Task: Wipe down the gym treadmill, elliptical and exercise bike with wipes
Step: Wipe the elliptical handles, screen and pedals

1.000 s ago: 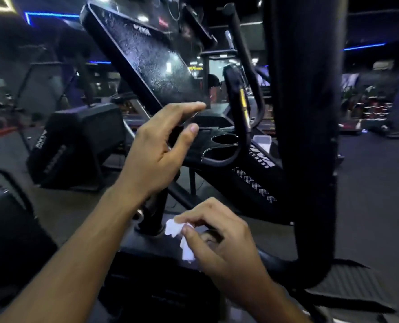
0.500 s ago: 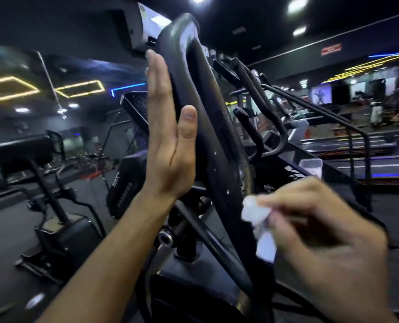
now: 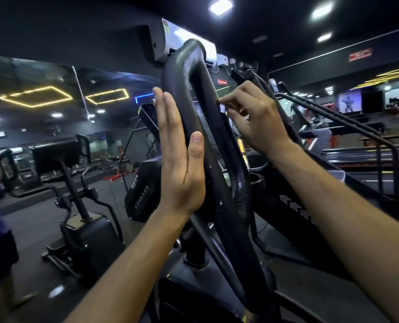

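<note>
The left hand (image 3: 181,157) stands upright with fingers straight and together, palm flat against the left side of the elliptical handlebar (image 3: 207,141), thumb lying on the bar's near face. The right hand (image 3: 255,117) is raised at the bar's right edge, fingertips pinching a small white wipe (image 3: 222,107) against it. Left of the handlebar, open floor separates it from another machine (image 3: 77,206); right of it, treadmill rails (image 3: 347,127) stand close.

Elliptical handle (image 3: 193,94): black, looped at top, standing near upright, slightly tilted, surface textured with droplets on lower inner bar. Wipe (image 3: 222,108): small, white, crumpled, mostly hidden by fingers, pressed against the handle's right bar near the upper section.
</note>
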